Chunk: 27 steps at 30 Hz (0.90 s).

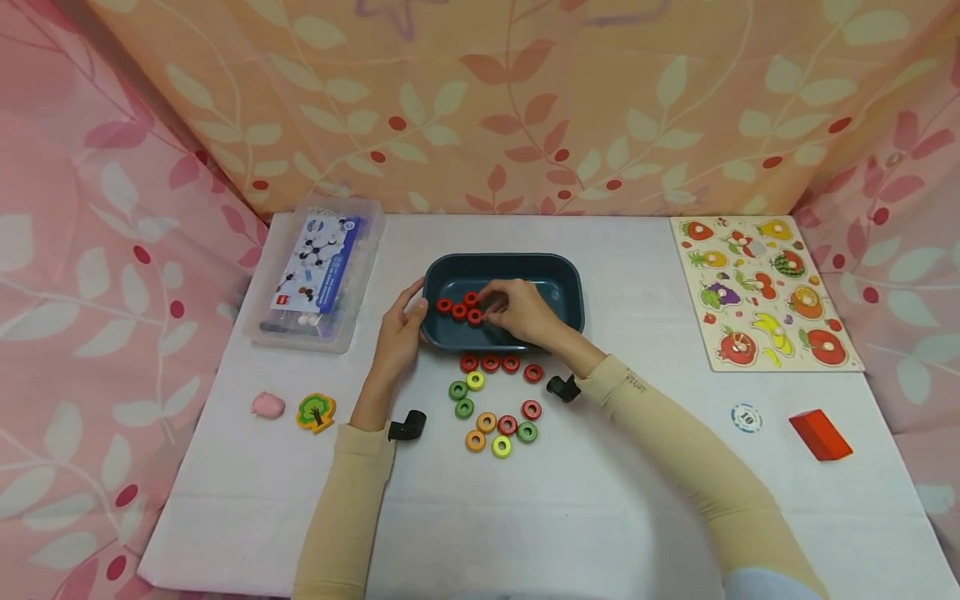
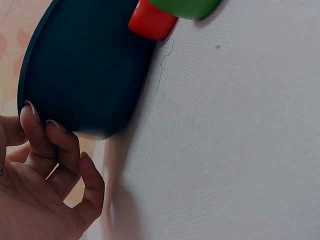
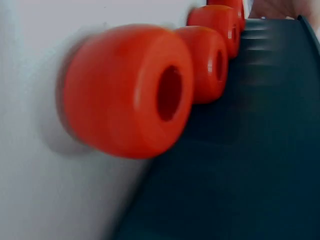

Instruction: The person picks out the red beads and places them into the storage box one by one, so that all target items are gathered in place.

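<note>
Right hand (image 1: 521,315) is down inside the dark dish (image 1: 517,267), fingers bent beside four red rings (image 1: 459,312) bunched left of the dish's middle; whether that grip pinches one, I can't tell! Left hand (image 1: 400,337) has the dish's left end held, fingers curled against the wall, thumb at its side. Looks like a step of handling red rings in the dish, and the next move, I'd judge, calls for a light fingertip grip and a steady dish. Just off the near side, a row of red rings (image 1: 491,362), then a loose cluster of coloured rings (image 1: 486,422) on the bench (image 1: 600,517). Farther out, a clear box (image 1: 352,308) left of the dish, a fruit board (image 1: 735,317) right.
</note>
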Tool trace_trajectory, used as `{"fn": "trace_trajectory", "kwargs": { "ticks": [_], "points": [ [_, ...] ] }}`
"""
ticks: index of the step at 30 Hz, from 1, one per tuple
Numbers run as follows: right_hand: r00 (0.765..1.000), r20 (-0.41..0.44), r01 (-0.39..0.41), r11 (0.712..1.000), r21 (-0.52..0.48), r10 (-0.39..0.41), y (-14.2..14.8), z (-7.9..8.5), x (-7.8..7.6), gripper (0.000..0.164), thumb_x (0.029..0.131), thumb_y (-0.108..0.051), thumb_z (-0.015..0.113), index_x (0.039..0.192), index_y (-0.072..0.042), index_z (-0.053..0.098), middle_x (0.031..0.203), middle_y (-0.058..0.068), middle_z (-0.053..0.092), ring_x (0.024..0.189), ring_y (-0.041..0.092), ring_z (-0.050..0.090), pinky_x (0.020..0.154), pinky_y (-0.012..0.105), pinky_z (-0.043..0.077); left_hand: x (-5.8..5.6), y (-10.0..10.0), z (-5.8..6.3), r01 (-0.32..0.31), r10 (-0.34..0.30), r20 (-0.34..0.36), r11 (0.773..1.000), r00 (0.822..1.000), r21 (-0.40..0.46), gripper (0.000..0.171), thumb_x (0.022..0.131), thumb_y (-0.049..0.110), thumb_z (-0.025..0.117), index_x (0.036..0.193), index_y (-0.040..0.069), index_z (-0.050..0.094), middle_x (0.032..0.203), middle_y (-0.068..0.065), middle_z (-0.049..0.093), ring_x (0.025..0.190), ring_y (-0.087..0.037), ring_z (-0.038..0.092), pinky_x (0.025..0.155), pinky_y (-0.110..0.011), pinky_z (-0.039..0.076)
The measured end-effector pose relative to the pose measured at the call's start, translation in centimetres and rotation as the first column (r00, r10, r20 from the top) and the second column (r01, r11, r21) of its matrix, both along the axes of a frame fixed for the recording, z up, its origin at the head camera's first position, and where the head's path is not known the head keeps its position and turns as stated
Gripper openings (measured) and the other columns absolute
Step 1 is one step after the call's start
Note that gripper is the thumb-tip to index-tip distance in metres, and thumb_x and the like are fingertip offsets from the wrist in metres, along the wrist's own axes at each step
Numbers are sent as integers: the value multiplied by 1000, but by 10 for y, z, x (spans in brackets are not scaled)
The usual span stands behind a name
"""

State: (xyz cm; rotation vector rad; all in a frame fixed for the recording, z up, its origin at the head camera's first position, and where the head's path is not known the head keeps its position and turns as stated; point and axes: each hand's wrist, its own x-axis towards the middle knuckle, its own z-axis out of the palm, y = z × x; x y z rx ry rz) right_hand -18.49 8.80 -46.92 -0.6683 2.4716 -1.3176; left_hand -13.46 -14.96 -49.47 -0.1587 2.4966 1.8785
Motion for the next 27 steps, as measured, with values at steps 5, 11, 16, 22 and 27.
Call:
{"fn": "trace_trajectory", "kwargs": {
  "ticks": [5, 11, 16, 22, 27],
  "points": [
    [1000, 10, 13, 1000, -27, -12, 6, 9, 6, 26, 88, 0, 73, 114, -1, 70, 111, 14, 71, 94, 19, 72, 82, 34, 58, 0, 0, 0, 2, -2, 1, 1000, 1000, -6, 42, 106, 32, 48, 148, 33, 49, 61, -2, 52, 61, -31, 52, 58, -29, 42],
    [995, -72, -64, 998, -18, 63, 19, 22, 27, 29, 87, -8, 77, 115, -4, 71, 108, 12, 71, 95, 22, 68, 81, 35, 56, 1, 1, 0, -1, 1, 2, 1000, 1000, -10, 42, 106, 33, 49, 148, 34, 49, 62, -3, 51, 62, -32, 52, 58, -29, 41],
    [973, -173, -158, 987, -15, 153, 29, 40, 60, 30, 84, -11, 81, 112, -14, 73, 104, 1, 71, 95, 20, 63, 77, 40, 53, 0, 1, 1, 7, -7, 15, 1000, 1000, -11, 42, 106, 34, 48, 149, 35, 47, 63, -4, 52, 64, -35, 53, 59, -29, 42],
    [962, -104, -257, 965, -49, 251, 40, 44, 92, 31, 83, -14, 82, 112, -20, 72, 104, -4, 71, 91, 17, 64, 74, 43, 53, 8, 6, 28, 22, -22, 42, 1000, 999, 13, 45, 107, 22, 47, 151, 21, 46, 64, -12, 52, 73, -53, 51, 57, -27, 40],
    [955, -21, -295, 955, 20, 296, 43, 26, 106, 31, 82, -14, 83, 111, -15, 73, 104, 1, 72, 88, 19, 63, 76, 38, 53, 9, 8, 33, 22, -22, 44, 1000, 999, 4, 44, 107, 18, 46, 152, 16, 45, 66, -17, 51, 75, -56, 50, 56, -26, 39]
  ]
}}
